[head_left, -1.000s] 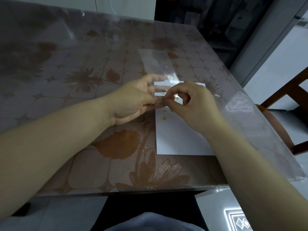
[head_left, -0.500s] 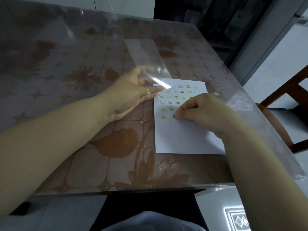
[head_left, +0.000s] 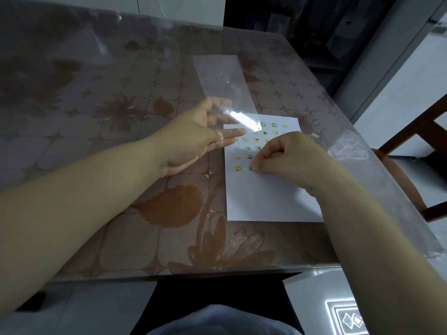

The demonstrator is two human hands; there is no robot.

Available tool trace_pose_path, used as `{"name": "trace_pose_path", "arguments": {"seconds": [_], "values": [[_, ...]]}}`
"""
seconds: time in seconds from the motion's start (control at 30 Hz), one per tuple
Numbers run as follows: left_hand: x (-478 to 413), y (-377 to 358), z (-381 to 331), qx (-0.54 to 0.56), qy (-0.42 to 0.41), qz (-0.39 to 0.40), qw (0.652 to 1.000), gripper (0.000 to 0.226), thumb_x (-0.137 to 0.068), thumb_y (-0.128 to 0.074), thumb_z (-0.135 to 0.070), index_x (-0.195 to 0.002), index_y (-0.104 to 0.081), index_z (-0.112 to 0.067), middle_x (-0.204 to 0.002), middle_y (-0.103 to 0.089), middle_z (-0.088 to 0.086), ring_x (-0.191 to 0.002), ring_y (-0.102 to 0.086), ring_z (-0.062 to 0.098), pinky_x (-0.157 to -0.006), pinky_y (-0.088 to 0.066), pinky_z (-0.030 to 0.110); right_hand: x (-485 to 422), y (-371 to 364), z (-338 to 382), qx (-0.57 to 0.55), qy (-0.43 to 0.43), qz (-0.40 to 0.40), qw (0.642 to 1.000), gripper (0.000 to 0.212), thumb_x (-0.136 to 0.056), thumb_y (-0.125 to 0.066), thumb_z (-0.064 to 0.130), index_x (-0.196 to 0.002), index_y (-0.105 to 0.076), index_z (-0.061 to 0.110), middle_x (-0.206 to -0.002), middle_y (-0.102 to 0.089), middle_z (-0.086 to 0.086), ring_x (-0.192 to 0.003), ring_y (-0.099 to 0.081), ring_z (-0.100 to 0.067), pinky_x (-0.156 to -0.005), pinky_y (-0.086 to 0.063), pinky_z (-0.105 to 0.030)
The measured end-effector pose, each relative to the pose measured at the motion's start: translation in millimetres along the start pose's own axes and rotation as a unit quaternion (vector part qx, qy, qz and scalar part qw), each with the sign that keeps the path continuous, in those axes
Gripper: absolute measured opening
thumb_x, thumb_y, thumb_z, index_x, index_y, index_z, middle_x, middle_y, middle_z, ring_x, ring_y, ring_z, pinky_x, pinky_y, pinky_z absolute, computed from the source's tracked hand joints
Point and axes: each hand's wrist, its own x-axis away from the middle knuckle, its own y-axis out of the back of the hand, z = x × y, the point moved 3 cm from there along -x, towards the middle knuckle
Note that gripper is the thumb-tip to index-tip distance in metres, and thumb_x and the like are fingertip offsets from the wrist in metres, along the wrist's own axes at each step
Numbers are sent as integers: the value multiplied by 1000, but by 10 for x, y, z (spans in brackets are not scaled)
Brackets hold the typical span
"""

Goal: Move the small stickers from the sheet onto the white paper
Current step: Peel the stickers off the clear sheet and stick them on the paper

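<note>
Left hand (head_left: pixel 200 139): reaches over the table, fingers stretched out nearly straight, two fingertips lying over the left edge of the white paper (head_left: pixel 266 199). The near end of the clear sheet (head_left: pixel 221 78) lies across its thumb and upper fingers, which show blurred through the film. Cannot tell whether the thumb pinches the film or only supports it. The sheet runs away from the person as a long strip, glare on its near corner, which overlaps the paper's top left corner.

Right hand (head_left: pixel 287 158): clenched into a loose fist low over the paper, thumb and forefinger tips drawn together on a dark green sticker (head_left: pixel 251 168), holding it down against the paper. Most of that sticker is hidden by the fingertips.

Paper: flat on the table (head_left: pixel 96 146), toward the right edge. Its upper half carries rows of small green and yellow stickers (head_left: pixel 257 140); a yellow magnifier sticker (head_left: pixel 238 169) sits just left of the pressed one. Lower half bare.

Table: brown flower-pattern top under a clear plastic cover. Wooden chair (head_left: pixel 425 141) beyond the right edge.
</note>
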Motion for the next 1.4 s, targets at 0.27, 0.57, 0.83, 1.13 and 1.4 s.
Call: {"name": "trace_pose_path", "arguments": {"seconds": [0.27, 0.57, 0.83, 1.13, 1.4], "values": [[10, -8, 0, 8, 8, 6, 1000, 52, -88, -32, 19, -127, -42, -14, -122, -57, 8, -104, -65, 14, -91, -50, 24, -76, 20, -53, 5, 5, -17, 1000, 12, -76, -73, 20, -72, -62, 19, -62, -55, 5, -58, -49, -6, -51, -39, -13], [11, -42, -19, 122, 37, 50, 991, 54, -86, -31, 20, -133, -38, -7, -126, -56, 17, -105, -64, 25, -85, -54, 28, 13, -88, 177, -1, 265, -169, 949, 4, -84, -67, 21, -87, -65, 22, -55, -32, 11, -49, -37, -5, -49, -32, -10], [18, -52, -15, 145, 56, 70, 985, 55, -84, -29, 17, -135, -36, -5, -117, -62, 18, -102, -64, 25, -88, -53, 30, 9, -136, 211, 35, 323, -190, 927, 14, -78, -72, 16, -91, -74, 22, -62, -34, 18, -64, -47, 11, -58, -34, -5], [46, -91, -17, 80, 20, 66, 994, 19, -96, -39, -11, -110, -52, -8, -85, -62, 6, -74, -63, 12, -72, -54, 24, 12, -167, 216, 77, 321, -129, 935, 4, -82, -65, 13, -84, -67, 15, -69, -36, 14, -63, -45, 5, -58, -39, -21], [15, 25, -115, 36, -11, -39, 999, 16, -97, -37, -7, -88, -50, -10, -95, -69, 7, -85, -70, 19, -78, -57, 28, 93, 279, 47, -157, 199, -121, 960, 13, -82, -67, 19, -70, -67, 23, -54, -36, 4, -49, -30, -8, -48, -29, -13]]}}
